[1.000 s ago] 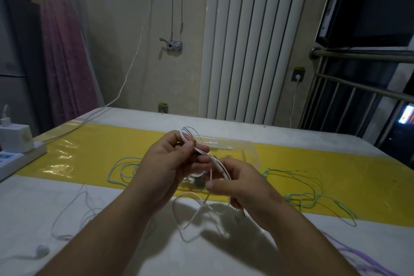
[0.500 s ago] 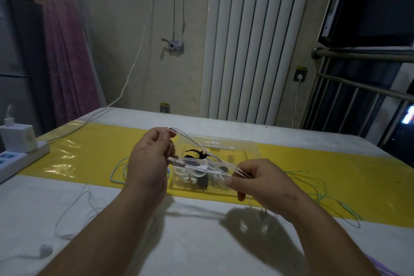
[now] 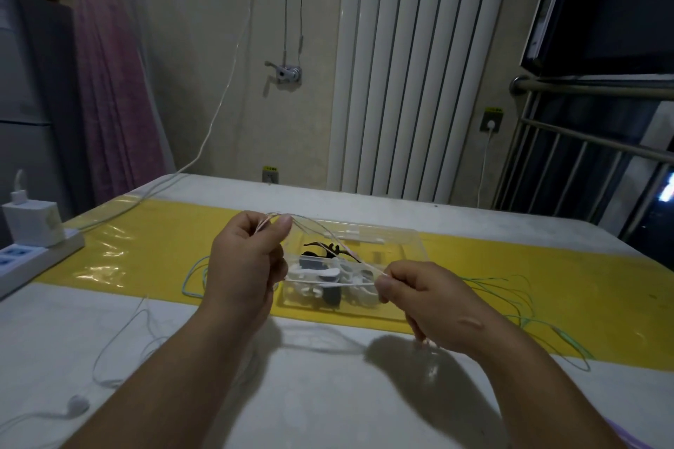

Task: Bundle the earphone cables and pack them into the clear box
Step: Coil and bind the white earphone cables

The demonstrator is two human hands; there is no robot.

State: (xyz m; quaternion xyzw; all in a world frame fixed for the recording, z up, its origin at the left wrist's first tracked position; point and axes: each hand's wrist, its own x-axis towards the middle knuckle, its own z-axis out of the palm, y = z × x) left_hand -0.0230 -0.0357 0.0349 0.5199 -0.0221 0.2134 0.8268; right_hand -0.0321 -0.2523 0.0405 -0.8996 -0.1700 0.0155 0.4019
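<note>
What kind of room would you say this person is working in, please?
Probably a room in a home: a white panel radiator on the wall, a pink garment hanging beside a grey fridge, and a power strip on the table.

No legible text, labels or numbers anywhere in view.

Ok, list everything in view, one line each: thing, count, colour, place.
white earphone cable: one, white, stretched between both hands above the box
clear box: one, transparent, on the yellow strip, holding white and dark items
green cable: one, green, loose on the table, right
pale blue cable: one, left of the box
white earphones: one, near left
power strip: one, white, far left, charger plugged in
table: one, white
left hand: pinching the cable
right hand: pinching the cable
</note>
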